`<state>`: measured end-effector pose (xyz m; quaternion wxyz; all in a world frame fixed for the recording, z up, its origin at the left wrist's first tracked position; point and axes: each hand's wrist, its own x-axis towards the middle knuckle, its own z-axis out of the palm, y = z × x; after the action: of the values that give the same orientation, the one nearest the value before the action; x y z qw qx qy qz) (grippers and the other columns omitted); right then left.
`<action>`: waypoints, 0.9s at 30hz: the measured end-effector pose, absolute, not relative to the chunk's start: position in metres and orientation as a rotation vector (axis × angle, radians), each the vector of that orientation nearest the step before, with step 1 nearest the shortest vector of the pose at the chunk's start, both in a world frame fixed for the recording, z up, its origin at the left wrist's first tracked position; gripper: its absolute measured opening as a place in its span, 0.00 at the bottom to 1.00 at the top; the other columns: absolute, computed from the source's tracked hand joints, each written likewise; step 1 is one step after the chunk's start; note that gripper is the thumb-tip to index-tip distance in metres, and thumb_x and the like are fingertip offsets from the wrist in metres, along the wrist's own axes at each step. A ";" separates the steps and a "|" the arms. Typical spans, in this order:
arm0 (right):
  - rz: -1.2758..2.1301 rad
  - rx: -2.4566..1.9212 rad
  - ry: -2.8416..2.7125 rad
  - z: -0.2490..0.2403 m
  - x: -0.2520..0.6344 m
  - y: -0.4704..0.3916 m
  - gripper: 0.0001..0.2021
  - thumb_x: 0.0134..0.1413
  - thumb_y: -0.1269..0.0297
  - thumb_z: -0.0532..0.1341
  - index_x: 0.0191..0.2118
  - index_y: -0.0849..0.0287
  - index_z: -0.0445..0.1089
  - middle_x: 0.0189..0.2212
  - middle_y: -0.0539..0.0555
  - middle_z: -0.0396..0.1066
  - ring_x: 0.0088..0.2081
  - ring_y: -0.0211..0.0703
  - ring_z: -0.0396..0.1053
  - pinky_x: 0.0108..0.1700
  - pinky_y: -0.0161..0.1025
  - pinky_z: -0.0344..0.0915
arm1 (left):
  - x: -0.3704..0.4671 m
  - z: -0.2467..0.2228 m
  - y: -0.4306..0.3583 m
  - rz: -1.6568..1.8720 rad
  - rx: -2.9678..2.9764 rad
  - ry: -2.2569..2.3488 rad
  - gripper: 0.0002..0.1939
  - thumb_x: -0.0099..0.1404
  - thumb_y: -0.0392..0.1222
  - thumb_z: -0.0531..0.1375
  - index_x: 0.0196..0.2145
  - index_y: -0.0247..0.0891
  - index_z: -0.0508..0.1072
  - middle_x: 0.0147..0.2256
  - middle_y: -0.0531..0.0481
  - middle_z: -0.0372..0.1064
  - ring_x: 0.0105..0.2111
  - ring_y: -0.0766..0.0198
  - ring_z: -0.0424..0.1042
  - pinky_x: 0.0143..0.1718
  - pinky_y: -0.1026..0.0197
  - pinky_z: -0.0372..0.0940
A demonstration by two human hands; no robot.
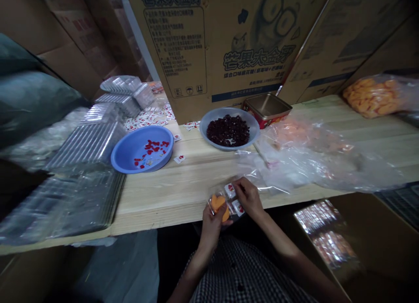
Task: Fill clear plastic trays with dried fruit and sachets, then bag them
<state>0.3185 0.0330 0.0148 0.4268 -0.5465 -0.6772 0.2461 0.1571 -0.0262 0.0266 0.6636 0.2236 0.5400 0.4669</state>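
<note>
At the table's front edge, my left hand [212, 221] grips a small clear plastic tray [231, 205], its thumb over the orange heart-shaped pieces [218, 202] inside. My right hand [248, 195] is at the tray's right side, fingers pinched at a small white packet with red print [230, 190]. Whether the fingers still grip that packet is hard to make out. A second such packet [238, 208] lies lower in the tray, beside the right hand.
A blue bowl [126, 152] with red pieces and stacked clear trays [94, 141] stand left. Behind are a bowl of dark pieces [229, 131], a red tin [267, 109] and cartons [229, 45]. Plastic bags [301, 159] cover the right; an open box [376, 246] sits below.
</note>
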 end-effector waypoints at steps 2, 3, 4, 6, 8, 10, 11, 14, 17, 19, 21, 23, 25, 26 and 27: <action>0.564 -1.378 -1.742 0.015 0.323 0.027 0.10 0.67 0.63 0.53 0.39 0.57 0.70 0.33 0.53 0.69 0.36 0.44 0.68 0.40 0.39 0.64 | 0.161 0.025 -0.030 1.058 0.465 1.202 0.33 0.48 0.55 0.72 0.47 0.33 0.74 0.42 0.38 0.76 0.37 0.53 0.78 0.27 0.60 0.74; 0.507 -1.418 -1.772 0.014 0.326 0.024 0.09 0.67 0.63 0.53 0.41 0.57 0.70 0.34 0.54 0.69 0.37 0.45 0.68 0.41 0.40 0.65 | 0.163 0.024 -0.032 1.051 0.455 1.192 0.33 0.48 0.55 0.72 0.47 0.33 0.74 0.42 0.38 0.76 0.37 0.52 0.78 0.26 0.60 0.74; 0.442 -1.477 -1.811 0.014 0.330 0.023 0.09 0.67 0.63 0.54 0.43 0.57 0.70 0.34 0.55 0.69 0.37 0.46 0.68 0.41 0.41 0.65 | 0.164 0.023 -0.034 1.044 0.448 1.186 0.33 0.49 0.56 0.72 0.47 0.33 0.74 0.43 0.37 0.76 0.37 0.52 0.78 0.26 0.60 0.74; 0.335 -1.599 -1.904 0.013 0.335 0.021 0.09 0.66 0.64 0.54 0.45 0.57 0.70 0.35 0.56 0.69 0.38 0.48 0.68 0.41 0.43 0.64 | 0.165 0.021 -0.036 1.036 0.439 1.177 0.32 0.50 0.56 0.72 0.47 0.32 0.73 0.44 0.35 0.76 0.37 0.51 0.79 0.27 0.60 0.74; 0.307 -1.649 -1.976 0.012 0.334 0.021 0.09 0.66 0.67 0.53 0.41 0.57 0.70 0.34 0.57 0.70 0.37 0.49 0.68 0.40 0.43 0.64 | 0.165 0.019 -0.036 1.025 0.457 1.159 0.32 0.52 0.56 0.71 0.48 0.32 0.72 0.45 0.34 0.76 0.38 0.51 0.79 0.27 0.60 0.74; 0.342 -1.595 -1.994 0.010 0.328 0.020 0.11 0.66 0.70 0.50 0.38 0.57 0.69 0.33 0.57 0.70 0.38 0.49 0.68 0.40 0.43 0.64 | 0.164 0.020 -0.033 1.013 0.497 1.135 0.31 0.54 0.56 0.70 0.48 0.32 0.72 0.45 0.35 0.76 0.38 0.51 0.79 0.28 0.60 0.74; 0.364 -1.539 -1.994 0.010 0.323 0.019 0.11 0.66 0.71 0.50 0.38 0.57 0.69 0.33 0.56 0.70 0.38 0.49 0.68 0.40 0.43 0.65 | 0.163 0.021 -0.032 1.011 0.514 1.124 0.30 0.54 0.56 0.70 0.48 0.32 0.72 0.45 0.35 0.76 0.38 0.52 0.79 0.28 0.60 0.74; 0.410 -1.391 -2.007 0.012 0.310 0.011 0.11 0.65 0.73 0.50 0.41 0.57 0.68 0.36 0.56 0.71 0.41 0.48 0.69 0.45 0.44 0.66 | 0.159 0.023 -0.031 1.036 0.489 1.104 0.29 0.54 0.55 0.70 0.47 0.33 0.73 0.45 0.37 0.76 0.39 0.53 0.78 0.30 0.60 0.74; 0.379 -1.480 -2.013 0.014 0.310 -0.002 0.10 0.61 0.75 0.52 0.43 0.57 0.68 0.38 0.57 0.71 0.41 0.50 0.69 0.42 0.44 0.66 | 0.154 0.022 -0.035 1.053 0.398 1.100 0.30 0.53 0.55 0.70 0.48 0.33 0.73 0.45 0.37 0.76 0.40 0.53 0.78 0.32 0.60 0.74; 0.339 -1.580 -1.997 0.016 0.314 -0.010 0.10 0.59 0.75 0.53 0.43 0.57 0.68 0.38 0.58 0.71 0.40 0.51 0.68 0.41 0.45 0.66 | 0.153 0.020 -0.039 1.056 0.358 1.112 0.32 0.53 0.55 0.71 0.49 0.34 0.72 0.45 0.37 0.76 0.41 0.52 0.78 0.33 0.60 0.73; 0.352 -1.585 -1.994 0.019 0.313 -0.018 0.09 0.59 0.75 0.53 0.39 0.56 0.68 0.37 0.57 0.70 0.39 0.51 0.68 0.41 0.44 0.66 | 0.156 0.019 -0.041 1.062 0.349 1.128 0.31 0.52 0.55 0.71 0.49 0.34 0.72 0.46 0.37 0.75 0.41 0.53 0.78 0.33 0.60 0.73; 0.449 -1.495 -2.000 0.024 0.304 -0.024 0.09 0.61 0.75 0.52 0.38 0.56 0.67 0.36 0.57 0.70 0.38 0.49 0.67 0.40 0.44 0.66 | 0.161 0.021 -0.041 1.077 0.376 1.124 0.29 0.53 0.55 0.71 0.47 0.35 0.73 0.45 0.39 0.76 0.40 0.55 0.77 0.34 0.60 0.73; 0.583 -1.389 -1.993 0.029 0.289 -0.026 0.09 0.62 0.74 0.51 0.37 0.56 0.67 0.35 0.56 0.69 0.38 0.48 0.67 0.41 0.43 0.66 | 0.164 0.023 -0.039 1.118 0.409 1.125 0.27 0.53 0.54 0.71 0.45 0.35 0.74 0.42 0.42 0.76 0.40 0.57 0.77 0.37 0.60 0.72; 0.644 -1.349 -1.974 0.031 0.281 -0.026 0.09 0.63 0.73 0.51 0.38 0.56 0.67 0.35 0.55 0.69 0.38 0.48 0.67 0.41 0.42 0.65 | 0.164 0.024 -0.038 1.142 0.413 1.127 0.26 0.53 0.54 0.71 0.45 0.35 0.74 0.42 0.43 0.77 0.40 0.57 0.76 0.39 0.60 0.71; 0.693 -1.323 -1.945 0.032 0.274 -0.025 0.09 0.63 0.73 0.51 0.37 0.56 0.67 0.35 0.55 0.69 0.39 0.47 0.67 0.42 0.42 0.65 | 0.161 0.026 -0.037 1.155 0.402 1.124 0.26 0.54 0.53 0.71 0.45 0.36 0.74 0.42 0.43 0.77 0.41 0.57 0.76 0.40 0.60 0.71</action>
<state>0.2743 -0.0252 0.0317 0.3377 -0.5077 -0.7466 0.2661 0.1609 -0.0366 0.0257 0.6745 0.1786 0.4997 0.5133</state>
